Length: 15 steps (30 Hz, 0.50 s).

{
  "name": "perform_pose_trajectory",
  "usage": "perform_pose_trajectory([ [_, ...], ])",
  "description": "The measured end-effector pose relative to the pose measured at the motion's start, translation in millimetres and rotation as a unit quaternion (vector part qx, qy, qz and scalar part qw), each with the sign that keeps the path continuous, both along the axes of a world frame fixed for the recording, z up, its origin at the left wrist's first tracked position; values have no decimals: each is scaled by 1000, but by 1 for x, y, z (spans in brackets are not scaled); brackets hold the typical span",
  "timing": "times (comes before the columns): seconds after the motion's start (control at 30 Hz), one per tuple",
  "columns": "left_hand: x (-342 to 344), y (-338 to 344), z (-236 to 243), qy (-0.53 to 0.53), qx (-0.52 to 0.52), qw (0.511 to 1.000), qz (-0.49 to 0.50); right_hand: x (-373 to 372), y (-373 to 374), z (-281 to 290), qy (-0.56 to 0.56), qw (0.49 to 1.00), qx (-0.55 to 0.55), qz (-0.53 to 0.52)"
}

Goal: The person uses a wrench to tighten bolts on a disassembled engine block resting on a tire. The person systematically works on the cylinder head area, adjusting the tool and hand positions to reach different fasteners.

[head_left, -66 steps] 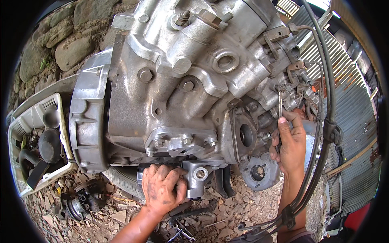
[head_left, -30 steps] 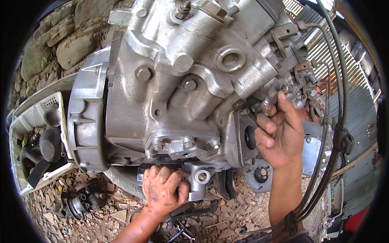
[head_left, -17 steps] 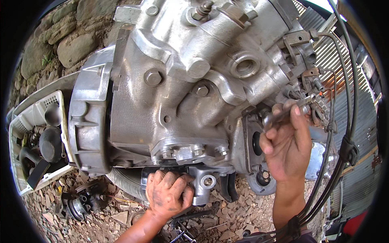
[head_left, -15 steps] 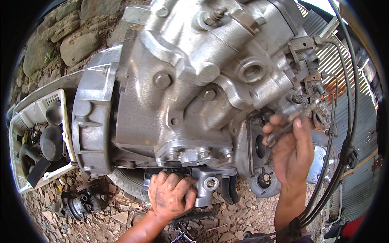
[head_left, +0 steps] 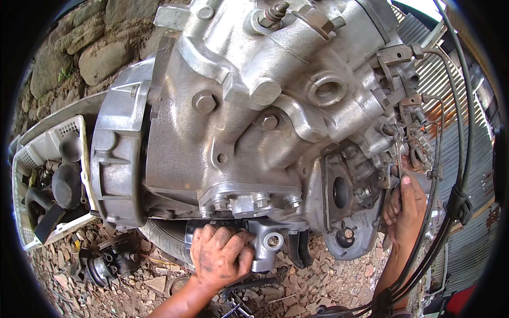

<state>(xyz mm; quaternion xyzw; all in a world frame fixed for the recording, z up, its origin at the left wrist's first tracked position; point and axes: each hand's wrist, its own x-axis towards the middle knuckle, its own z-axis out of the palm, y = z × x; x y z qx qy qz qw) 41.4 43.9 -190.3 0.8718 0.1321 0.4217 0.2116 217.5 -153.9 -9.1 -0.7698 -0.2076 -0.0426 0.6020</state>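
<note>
A large silver cast-metal gearbox point(head_left: 185, 148) fills the middle of the view, with bolts and round ports on its face. My left hand point(head_left: 221, 254) rests below it, fingers curled over the dark end of a silver metal part point(head_left: 263, 254) under the housing. What lies beneath the palm is hidden. On the right, my right hand point(head_left: 405, 212) is closed around a slim wrench point(head_left: 400, 153), thumb along its shank. The wrench stands nearly upright, its upper end beside the fittings point(head_left: 392, 130) on the gearbox's right side; whether it sits on one of them I cannot tell.
At left stands a white plastic crate point(head_left: 82, 175) of parts. A greasy mechanical part point(head_left: 103, 265) and more wrenches point(head_left: 237, 308) lie on the rubble ground. Black cables point(head_left: 457, 206) hang close to my right forearm. A stone wall point(head_left: 103, 58) rises behind.
My right hand has moved right and slightly down, and the wrench has swung from a slant to nearly upright. My left hand keeps its hold; the gearbox appears shifted slightly left.
</note>
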Motion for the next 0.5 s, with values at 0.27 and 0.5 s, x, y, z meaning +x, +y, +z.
perform_pose_trajectory([
  [0.27,-1,0,1,-2,0,1000,0,18,-2,1,2,998,-59,7],
  [0.5,-1,0,2,-10,0,1000,-3,4,11,9,67,991,-86,78],
])
